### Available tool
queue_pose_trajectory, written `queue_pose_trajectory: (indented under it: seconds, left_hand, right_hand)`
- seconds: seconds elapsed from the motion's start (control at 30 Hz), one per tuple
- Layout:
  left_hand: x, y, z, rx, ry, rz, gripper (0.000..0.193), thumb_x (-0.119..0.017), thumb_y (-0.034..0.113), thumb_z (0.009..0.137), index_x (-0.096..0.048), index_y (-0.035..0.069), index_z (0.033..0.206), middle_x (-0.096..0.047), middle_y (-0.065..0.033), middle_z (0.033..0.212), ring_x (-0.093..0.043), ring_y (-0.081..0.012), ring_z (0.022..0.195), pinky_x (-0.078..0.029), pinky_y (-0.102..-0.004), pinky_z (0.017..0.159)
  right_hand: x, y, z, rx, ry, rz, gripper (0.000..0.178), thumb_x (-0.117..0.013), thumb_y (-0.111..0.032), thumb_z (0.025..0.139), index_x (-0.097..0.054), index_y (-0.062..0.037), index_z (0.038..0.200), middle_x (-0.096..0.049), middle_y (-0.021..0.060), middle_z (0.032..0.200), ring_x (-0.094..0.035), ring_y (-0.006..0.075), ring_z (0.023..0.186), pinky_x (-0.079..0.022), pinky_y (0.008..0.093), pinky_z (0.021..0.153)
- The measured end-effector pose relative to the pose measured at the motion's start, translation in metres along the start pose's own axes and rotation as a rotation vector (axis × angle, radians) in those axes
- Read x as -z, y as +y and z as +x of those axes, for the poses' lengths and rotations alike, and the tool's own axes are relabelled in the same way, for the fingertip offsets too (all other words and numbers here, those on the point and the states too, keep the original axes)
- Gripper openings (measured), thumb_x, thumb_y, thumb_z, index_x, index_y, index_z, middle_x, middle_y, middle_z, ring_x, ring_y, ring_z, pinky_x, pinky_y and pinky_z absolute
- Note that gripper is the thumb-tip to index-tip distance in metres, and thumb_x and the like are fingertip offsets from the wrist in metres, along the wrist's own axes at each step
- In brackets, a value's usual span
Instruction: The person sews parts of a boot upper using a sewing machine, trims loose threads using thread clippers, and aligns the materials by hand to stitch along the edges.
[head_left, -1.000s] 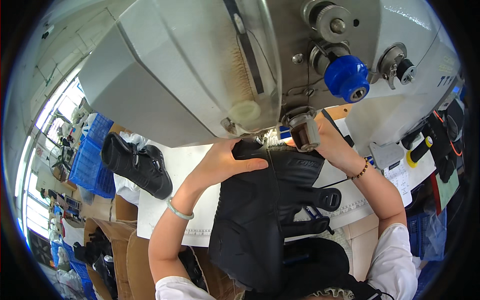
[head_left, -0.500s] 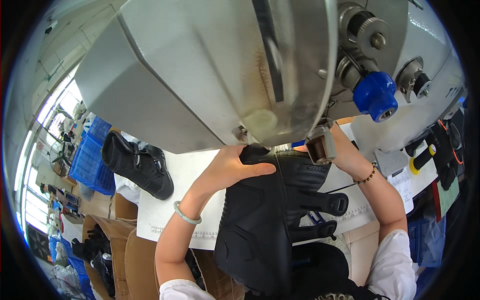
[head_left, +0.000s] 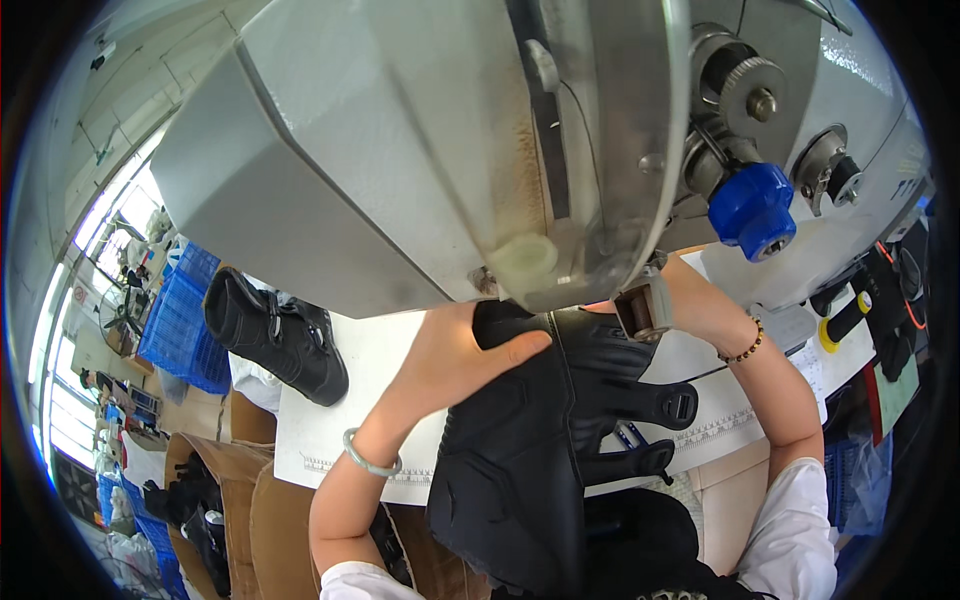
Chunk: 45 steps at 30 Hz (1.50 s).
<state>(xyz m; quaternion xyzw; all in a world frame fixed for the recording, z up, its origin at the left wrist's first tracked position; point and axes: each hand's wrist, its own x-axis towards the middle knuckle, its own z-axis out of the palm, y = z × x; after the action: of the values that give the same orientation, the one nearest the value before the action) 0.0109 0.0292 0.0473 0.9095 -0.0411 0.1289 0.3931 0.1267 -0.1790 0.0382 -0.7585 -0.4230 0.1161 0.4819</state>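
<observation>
A black boot upper (head_left: 510, 440) with buckle straps lies flat under the sewing machine head (head_left: 400, 190), a raised seam running down its middle. My left hand (head_left: 440, 355) grips its upper left edge. The thumb is stretched across the top near the seam, while the fingertips are hidden by the machine. My right hand (head_left: 690, 300) reaches the far right side of the upper, its fingers covered by the machine's roller bracket (head_left: 641, 308). In the machine's slot a pale lever (head_left: 541, 66) shows with thread running from it.
On the white table (head_left: 385, 335) at left stands a finished-looking black boot (head_left: 285, 335). Blue crates (head_left: 185, 320) and an open cardboard box (head_left: 265, 520) lie farther left. A blue tension knob (head_left: 752, 208) juts from the machine at right. A yellow-ended spool (head_left: 845, 320) sits beyond my right arm.
The pale lever and its thread have come into sight in the slot. My left hand has sunk slightly, showing more of the upper beside the thumb. My right hand has shifted slightly lower.
</observation>
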Motion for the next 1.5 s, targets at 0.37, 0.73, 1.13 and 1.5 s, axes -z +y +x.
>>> queue_pose_trajectory:
  seconds: [0.37,0.73,1.13,1.5]
  left_hand:
    - [0.001,-0.018,0.007,0.067,-0.092,-0.155,0.055,-0.078,0.022,0.064,-0.054,0.0,0.109,-0.057,-0.007,0.105,-0.051,-0.0148,0.098,-0.037,-0.0299,0.09]
    - [0.003,-0.019,0.008,0.072,-0.08,-0.162,0.054,-0.076,0.023,0.067,-0.055,-0.002,0.109,-0.059,-0.0082,0.103,-0.053,-0.0157,0.096,-0.04,-0.0295,0.088]
    - [0.007,0.027,-0.053,0.01,0.348,0.382,0.043,-0.069,0.02,0.073,-0.054,0.0,0.108,-0.055,-0.017,0.108,-0.051,-0.036,0.098,-0.038,-0.0401,0.088]
    - [-0.054,0.043,-0.165,-0.087,0.558,0.119,0.04,-0.039,0.027,0.088,-0.064,-0.002,0.078,-0.064,-0.0181,0.09,-0.058,-0.0327,0.098,-0.032,-0.0472,0.097]
  right_hand:
    - [-0.006,-0.002,-0.006,0.049,0.116,-0.009,0.021,-0.062,-0.017,0.078,-0.065,0.003,0.078,-0.055,-0.0003,0.058,-0.044,0.0037,0.057,-0.036,0.0223,0.053]
    - [-0.01,0.001,-0.002,0.061,0.168,0.168,0.023,-0.061,-0.019,0.075,-0.062,0.0039,0.069,-0.049,0.0012,0.052,-0.039,0.0049,0.051,-0.033,0.024,0.047]
    - [-0.012,0.004,-0.005,0.086,0.206,0.088,0.029,-0.063,-0.024,0.076,-0.063,0.005,0.079,-0.053,0.0034,0.058,-0.044,0.0053,0.054,-0.037,0.0225,0.05]
    - [-0.033,0.006,-0.012,0.145,0.385,0.384,0.022,-0.061,-0.018,0.08,-0.062,0.0045,0.082,-0.056,0.0,0.065,-0.045,0.0028,0.06,-0.037,0.0198,0.053]
